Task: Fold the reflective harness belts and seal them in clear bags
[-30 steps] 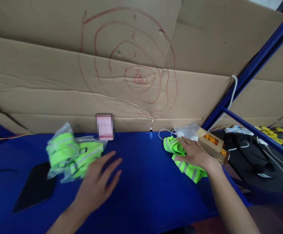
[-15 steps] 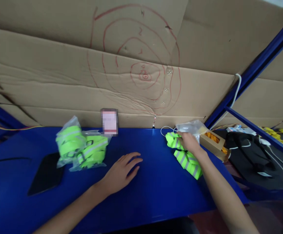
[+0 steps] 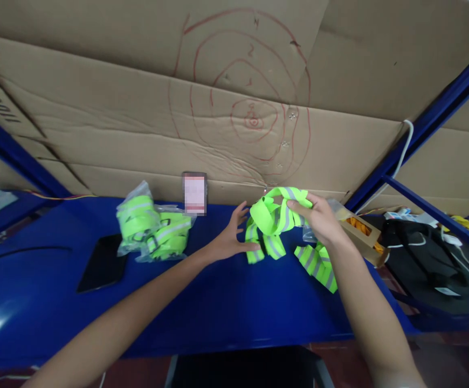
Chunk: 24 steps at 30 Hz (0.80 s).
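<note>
My right hand (image 3: 319, 215) grips a neon-green reflective strap (image 3: 264, 214) with grey stripes, raised off the table in loose loops. Its lower folds hang toward the blue surface, with a dark part among them. My left hand (image 3: 234, 237) is just left of the strap, fingers spread and curved around its side; whether the thumb touches the hanging fold I cannot tell. Another folded green strap (image 3: 319, 267) lies on the table under my right wrist. Farther left, two clear bags (image 3: 137, 218) of similar green straps lie side by side.
On the blue table (image 3: 218, 307), a black flat tablet-like thing (image 3: 102, 264) lies at left. A blurred card (image 3: 194, 194) leans on the cardboard wall (image 3: 137, 145). At right are a clear plastic bag (image 3: 337, 209), a box with orange contents (image 3: 364, 237) and a blue frame post (image 3: 432, 118).
My right hand has lifted the green strap off the table and brought it leftward, where it has loosened. My left hand has risen toward it, fingers spreading. The camera view has shifted slightly.
</note>
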{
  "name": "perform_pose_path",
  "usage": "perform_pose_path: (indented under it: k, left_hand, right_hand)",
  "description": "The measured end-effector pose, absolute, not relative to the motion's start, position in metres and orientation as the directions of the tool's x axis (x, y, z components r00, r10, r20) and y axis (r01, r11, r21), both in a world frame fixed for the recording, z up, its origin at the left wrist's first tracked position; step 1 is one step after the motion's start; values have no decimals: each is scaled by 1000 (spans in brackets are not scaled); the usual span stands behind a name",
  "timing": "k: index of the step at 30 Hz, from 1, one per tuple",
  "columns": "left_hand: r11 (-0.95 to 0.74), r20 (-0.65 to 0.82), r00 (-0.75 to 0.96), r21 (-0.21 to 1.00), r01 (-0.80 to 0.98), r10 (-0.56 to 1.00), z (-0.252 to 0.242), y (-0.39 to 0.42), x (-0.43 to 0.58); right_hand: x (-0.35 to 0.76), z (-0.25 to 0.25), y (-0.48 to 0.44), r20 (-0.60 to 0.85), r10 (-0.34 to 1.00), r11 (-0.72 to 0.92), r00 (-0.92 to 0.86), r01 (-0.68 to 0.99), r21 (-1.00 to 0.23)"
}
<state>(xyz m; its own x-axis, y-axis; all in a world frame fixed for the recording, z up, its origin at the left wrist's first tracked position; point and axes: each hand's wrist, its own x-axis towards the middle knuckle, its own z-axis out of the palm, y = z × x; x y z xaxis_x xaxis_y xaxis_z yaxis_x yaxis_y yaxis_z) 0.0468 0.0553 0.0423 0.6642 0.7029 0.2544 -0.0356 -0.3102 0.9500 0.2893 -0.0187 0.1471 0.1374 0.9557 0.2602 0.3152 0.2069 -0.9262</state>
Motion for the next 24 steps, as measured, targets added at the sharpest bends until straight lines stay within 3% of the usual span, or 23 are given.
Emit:
perform_pose_path:
  k: [2, 4, 7, 10, 14, 16, 19, 22, 24]
  left_hand:
    - [-226, 213, 678, 972, -70, 704, 43, 56, 51]
    - [-168, 136, 685, 986, -21, 716, 39, 54, 51]
    - [-106, 33, 693, 992, 63, 721, 27, 52, 53]
    - [-124, 22, 663, 986, 108, 749, 13, 55, 58]
    - [-275, 140, 518, 942, 193, 844, 5, 56, 58]
    - [-365, 225, 489, 907, 210, 843, 8, 54, 52]
    - [-631, 325, 703, 743, 224, 632, 14, 58, 44]
    - [-814, 253, 902, 559, 159, 350, 10, 72, 45]
    - [-836, 211, 930, 528, 150, 301, 3, 81, 48]
  right_hand:
    - [280, 145, -14, 185, 968, 164, 172, 132, -978]
    - [278, 136, -4, 122, 971, 98, 208, 125, -987]
    - [282, 118, 13, 64, 965, 4, 253, 228, -974]
    - [289, 104, 16, 23, 954, -93, 300, 369, -925]
    - [286, 97, -17, 77, 923, -180, 378, 600, -779]
    - [272, 92, -41, 134, 965, -92, 225, 768, -633]
    - [239, 80, -70, 109, 983, 183, -148, 857, -481]
    - [211, 66, -86, -38, 979, 168, -202, 893, -417]
    - [199, 58, -95, -145, 961, 153, -235, 890, -429]
